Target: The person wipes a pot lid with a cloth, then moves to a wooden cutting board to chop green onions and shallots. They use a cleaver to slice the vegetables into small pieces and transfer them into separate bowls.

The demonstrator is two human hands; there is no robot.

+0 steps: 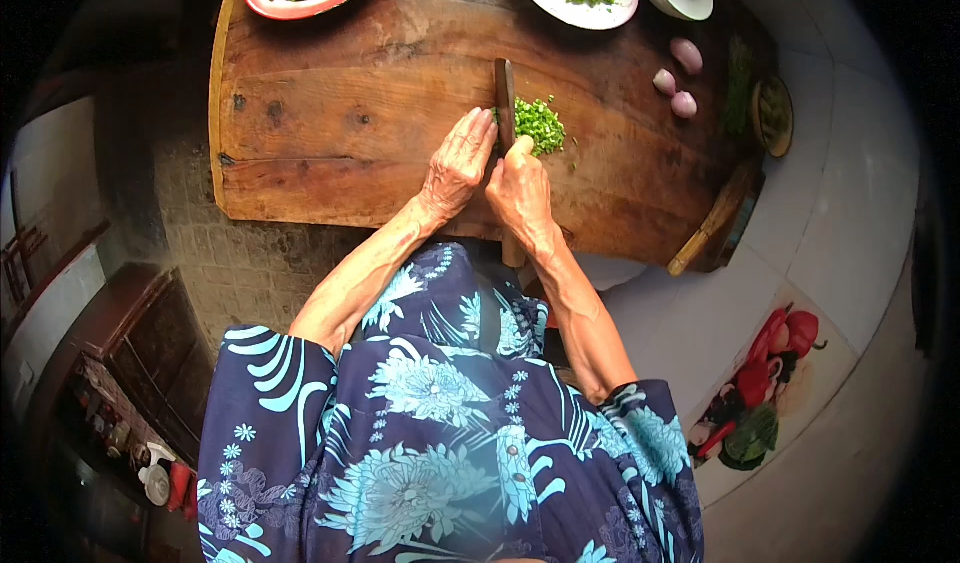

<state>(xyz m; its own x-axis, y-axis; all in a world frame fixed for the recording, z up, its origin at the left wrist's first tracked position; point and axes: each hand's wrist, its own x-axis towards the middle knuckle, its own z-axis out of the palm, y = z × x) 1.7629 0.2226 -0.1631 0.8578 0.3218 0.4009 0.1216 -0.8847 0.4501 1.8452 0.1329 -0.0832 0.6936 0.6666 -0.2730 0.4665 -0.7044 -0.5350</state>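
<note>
A kitchen knife (505, 101), its blade seen edge-on, stands over the wooden board top (322, 135). My right hand (523, 188) is closed around its handle, whose wooden end shows below the wrist. Flat against the blade's left side lie the fingertips of my left hand (459, 159), with the greens under them mostly hidden. Finely chopped green stalks (540, 125) form a small heap just right of the blade.
A red-rimmed dish (315, 13) of cut green beans is at the back left. At the back right are a plate (574, 19) of chopped greens, a white bowl (679, 0) with a spoon, and several peeled shallots (686, 54). A straw brush (712, 221) lies near the right edge.
</note>
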